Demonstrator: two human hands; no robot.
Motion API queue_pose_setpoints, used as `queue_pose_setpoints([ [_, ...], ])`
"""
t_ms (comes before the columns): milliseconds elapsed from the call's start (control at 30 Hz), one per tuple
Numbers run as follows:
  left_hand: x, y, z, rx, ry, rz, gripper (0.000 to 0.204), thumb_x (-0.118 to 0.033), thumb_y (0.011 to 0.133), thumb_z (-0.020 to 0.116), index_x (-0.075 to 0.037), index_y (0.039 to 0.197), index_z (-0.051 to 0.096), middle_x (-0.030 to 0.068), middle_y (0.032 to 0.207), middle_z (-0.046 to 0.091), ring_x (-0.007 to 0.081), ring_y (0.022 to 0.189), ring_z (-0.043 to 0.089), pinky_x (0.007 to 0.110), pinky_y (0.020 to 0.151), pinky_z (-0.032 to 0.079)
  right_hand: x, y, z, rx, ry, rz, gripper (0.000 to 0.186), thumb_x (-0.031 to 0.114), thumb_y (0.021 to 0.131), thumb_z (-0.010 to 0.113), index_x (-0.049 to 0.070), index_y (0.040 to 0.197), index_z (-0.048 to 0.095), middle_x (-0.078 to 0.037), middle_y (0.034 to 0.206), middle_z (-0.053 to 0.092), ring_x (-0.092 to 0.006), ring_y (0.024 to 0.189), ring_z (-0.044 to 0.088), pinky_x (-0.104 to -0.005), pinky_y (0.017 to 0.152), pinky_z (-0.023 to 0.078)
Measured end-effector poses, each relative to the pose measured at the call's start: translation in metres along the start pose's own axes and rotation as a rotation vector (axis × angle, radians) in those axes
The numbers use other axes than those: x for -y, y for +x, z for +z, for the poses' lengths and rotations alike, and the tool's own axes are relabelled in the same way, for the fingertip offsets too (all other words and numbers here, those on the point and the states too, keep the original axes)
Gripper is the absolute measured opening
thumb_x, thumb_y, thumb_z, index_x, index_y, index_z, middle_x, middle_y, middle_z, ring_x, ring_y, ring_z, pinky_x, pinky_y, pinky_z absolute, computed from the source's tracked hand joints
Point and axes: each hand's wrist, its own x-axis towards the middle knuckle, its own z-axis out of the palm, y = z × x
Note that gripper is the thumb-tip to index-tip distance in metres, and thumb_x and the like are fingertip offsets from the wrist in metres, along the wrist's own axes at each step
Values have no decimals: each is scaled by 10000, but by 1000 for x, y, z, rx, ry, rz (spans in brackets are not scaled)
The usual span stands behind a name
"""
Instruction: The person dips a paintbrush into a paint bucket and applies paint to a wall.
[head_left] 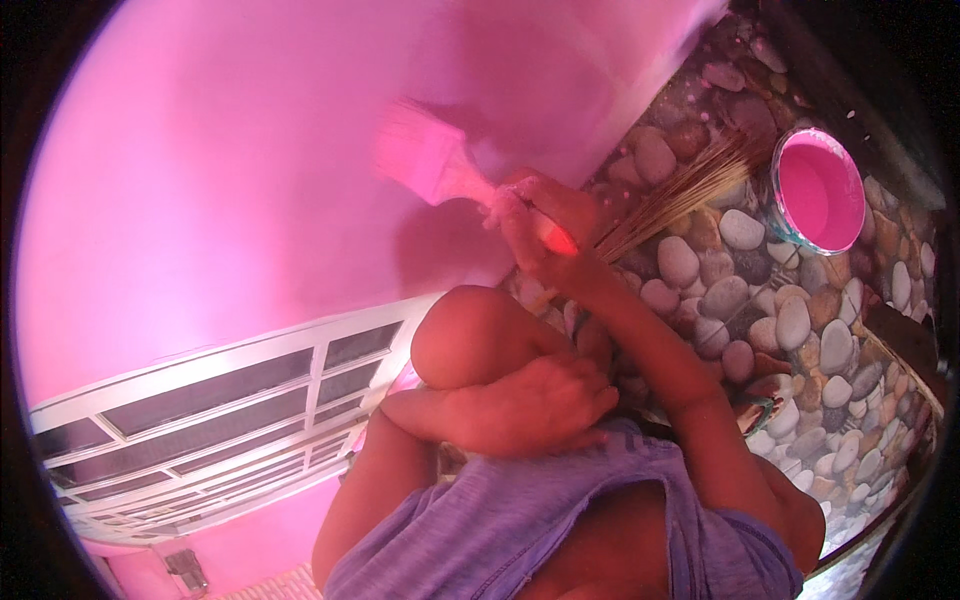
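Note:
My right hand (pixel 545 215) is closed around the handle of a wide paintbrush (pixel 430 155). The brush's pale bristles lie up against the pink wall (pixel 250 200) and look slightly blurred; I cannot tell how firmly they touch. Close by, my left hand (pixel 560 400) rests below my bent knee (pixel 465 335), fingers loosely laid against my leg and holding nothing that I can see. To the right, a round bucket (pixel 820 190) of bright pink paint stands on the floor, its rim smeared with paint.
A stick broom (pixel 690 190) lies between my right forearm and the bucket. Rounded pebbles pattern the floor (pixel 725 300). At the left, a white-framed window with louvre-like panes (pixel 210 400) is set in the wall. A sandal (pixel 763 412) shows by my right arm.

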Motion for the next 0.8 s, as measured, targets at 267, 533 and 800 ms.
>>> queue_pose_setpoints([
  [267,-2,1,2,-34,-48,-33,307,-276,811,609,20,862,544,177,819,580,313,832,566,394,749,469,-80,-84,-64,41,-447,326,144,146,857,580,9,890,614,-118,740,623,-251,661,616,-373,634,480],
  [533,2,0,3,-53,-60,21,299,-276,797,616,7,856,542,170,829,575,299,846,557,385,781,457,-30,-33,10,106,-221,-62,78,53,776,603,22,846,614,-104,829,624,-264,709,611,-321,633,499],
  [800,2,2,-7,12,-5,6,319,-301,802,612,2,867,535,148,830,567,288,852,547,373,779,456,-72,-66,4,-40,-106,-102,57,52,803,595,13,835,621,-84,803,628,-229,698,614,-319,616,493],
])
